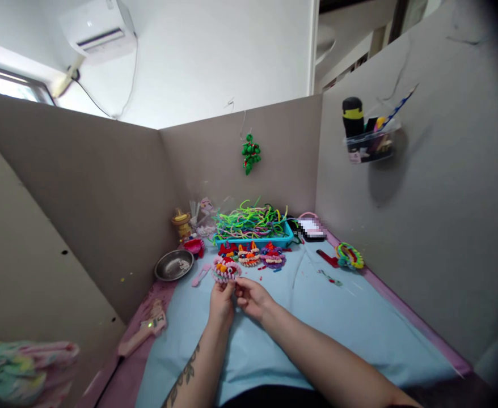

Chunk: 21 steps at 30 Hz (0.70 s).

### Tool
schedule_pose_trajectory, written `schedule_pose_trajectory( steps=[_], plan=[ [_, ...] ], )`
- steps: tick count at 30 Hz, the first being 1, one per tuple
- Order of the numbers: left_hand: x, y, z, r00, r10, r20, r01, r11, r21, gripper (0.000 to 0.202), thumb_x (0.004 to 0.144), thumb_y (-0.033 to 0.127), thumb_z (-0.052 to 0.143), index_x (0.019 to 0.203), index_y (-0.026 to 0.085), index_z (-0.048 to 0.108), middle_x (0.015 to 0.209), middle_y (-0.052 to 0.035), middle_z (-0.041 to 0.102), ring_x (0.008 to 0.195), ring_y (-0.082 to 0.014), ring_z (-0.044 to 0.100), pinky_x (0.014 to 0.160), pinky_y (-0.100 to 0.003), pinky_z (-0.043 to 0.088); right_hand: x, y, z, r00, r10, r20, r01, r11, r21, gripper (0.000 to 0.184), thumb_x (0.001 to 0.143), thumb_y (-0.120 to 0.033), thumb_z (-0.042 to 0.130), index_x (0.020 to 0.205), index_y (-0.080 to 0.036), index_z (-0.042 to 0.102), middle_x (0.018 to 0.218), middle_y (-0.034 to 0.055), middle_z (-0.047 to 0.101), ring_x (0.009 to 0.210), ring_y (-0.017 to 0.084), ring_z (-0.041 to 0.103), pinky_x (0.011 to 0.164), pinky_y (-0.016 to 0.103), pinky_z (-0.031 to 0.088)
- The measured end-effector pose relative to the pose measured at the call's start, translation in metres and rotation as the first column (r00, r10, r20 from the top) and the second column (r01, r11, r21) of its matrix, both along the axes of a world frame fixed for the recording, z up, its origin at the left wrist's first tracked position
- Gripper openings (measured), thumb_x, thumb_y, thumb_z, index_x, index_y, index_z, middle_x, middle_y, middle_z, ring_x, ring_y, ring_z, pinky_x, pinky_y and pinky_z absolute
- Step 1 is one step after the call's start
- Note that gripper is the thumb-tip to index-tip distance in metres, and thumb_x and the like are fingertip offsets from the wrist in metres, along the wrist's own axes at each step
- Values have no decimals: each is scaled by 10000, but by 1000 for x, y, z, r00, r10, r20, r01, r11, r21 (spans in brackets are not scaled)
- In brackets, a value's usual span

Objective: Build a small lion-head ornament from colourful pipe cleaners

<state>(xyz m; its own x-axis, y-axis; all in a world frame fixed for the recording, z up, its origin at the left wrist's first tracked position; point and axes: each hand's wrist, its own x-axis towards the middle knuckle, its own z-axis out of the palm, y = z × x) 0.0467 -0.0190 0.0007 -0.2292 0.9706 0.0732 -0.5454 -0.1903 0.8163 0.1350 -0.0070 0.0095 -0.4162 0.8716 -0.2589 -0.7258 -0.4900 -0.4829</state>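
Observation:
A small pink lion head made of fuzzy pipe cleaners [226, 269], with googly eyes and orange and red parts, is held up just above the cloth. My left hand [222, 303] has its thumb and fingers pinched on the lower edge. My right hand [252, 297] is closed too, fingertips pinching at the lower right edge; exactly what sits between them is hidden. Behind it stand three similar figures: a red and blue one [228, 251], an orange and white one [249, 255] and a purple one [273, 256].
A blue tray [255, 243] heaped with pipe cleaners stands at the back. Leftward are a metal bowl [174, 265] with small white pieces and a pink glue gun [147, 330]. A phone [312, 229], a red-handled tool [328, 259] and coloured rings [350, 256] lie right.

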Motion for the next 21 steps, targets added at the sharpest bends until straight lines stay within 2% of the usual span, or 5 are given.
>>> schedule_pose_trajectory(
  steps=[5, 12, 17, 21],
  plan=[
    [0, -1, 0, 999, -44, 29, 44, 999, -28, 330, 572, 287, 784, 756, 138, 554, 617, 26, 605, 507, -79, 550, 550, -207, 437, 3, 1, -1, 995, 94, -33, -93, 996, 16, 129, 664, -130, 652, 656, -132, 524, 473, -44, 485, 382, 37, 385, 303, 125, 178],
    [-1, -3, 0, 997, -66, 37, 68, 997, -41, 358, 559, 293, 794, 767, 131, 552, 615, 15, 612, 513, -88, 563, 518, -197, 440, 6, 5, -3, 978, 200, -55, -199, 980, 7, 111, 701, -123, 615, 661, -134, 512, 482, -39, 486, 382, 39, 386, 305, 126, 173],
    [-1, -2, -1, 995, -89, 44, 90, 995, -33, 349, 563, 296, 794, 763, 130, 562, 611, 6, 618, 507, -90, 563, 512, -198, 444, 6, 6, -1, 985, 167, -33, -167, 986, -1, 121, 710, -128, 612, 653, -135, 505, 481, -44, 478, 375, 33, 378, 305, 123, 161],
    [-1, -2, -1, 991, -107, 84, 109, 994, -21, 352, 554, 297, 802, 760, 136, 566, 614, 10, 618, 515, -84, 563, 524, -192, 444, 4, 2, 1, 994, 110, 5, -110, 993, 41, 119, 703, -137, 620, 644, -126, 516, 480, -47, 466, 378, 29, 368, 304, 124, 157]
  ],
)
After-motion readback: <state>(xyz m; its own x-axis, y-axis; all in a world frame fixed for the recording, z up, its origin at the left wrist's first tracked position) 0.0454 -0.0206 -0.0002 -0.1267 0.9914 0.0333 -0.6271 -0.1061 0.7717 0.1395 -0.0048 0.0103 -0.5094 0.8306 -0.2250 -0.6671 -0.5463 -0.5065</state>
